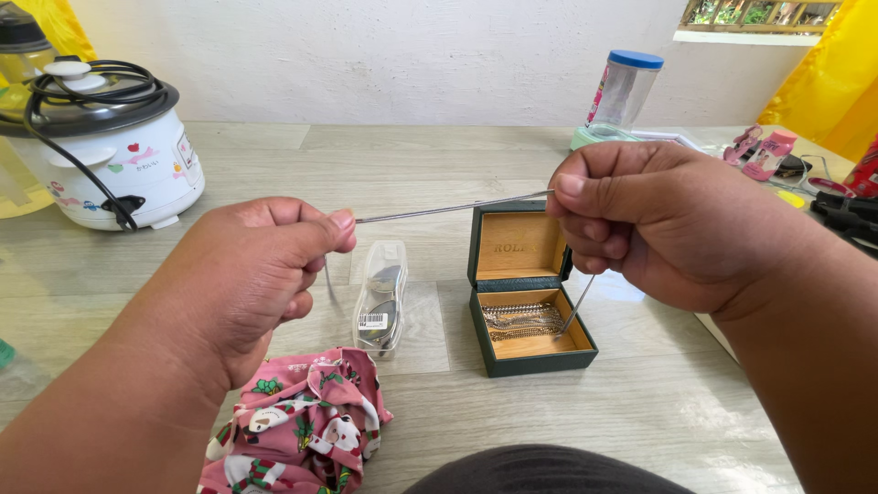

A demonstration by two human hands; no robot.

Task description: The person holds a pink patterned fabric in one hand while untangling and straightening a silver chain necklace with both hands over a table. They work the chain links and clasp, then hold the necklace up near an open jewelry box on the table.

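Both hands hold a thin silver chain point(453, 208) stretched taut above the counter point(640, 421). The left hand point(251, 274) is closed, pinching one end between thumb and forefinger; the right hand point(654, 220) is closed too, gripping the other end, and the chain's loose tail hangs from it down into the open green box point(526, 316).

Taking that green box as the landmark: it sits on the counter below and between the hands, lid up, with a tan lining and more silver chains heaped in its tray. Just left of it lies a narrow clear plastic case point(381, 295) with a small white barcode sticker near its front end. Further left and nearer the person is a bunched pink patterned cloth point(302, 421). Far behind it to the left stands a white rice cooker point(110, 146) with small coloured stickers and a black cord coiled on its lid. Behind it to the right stands a clear jar point(622, 91) with a blue lid and a pinkish label.

As I judge it, pulling harder could snap a link or slip the chain from the pinch; the dangling tail could snag the heaped chains and tangle.
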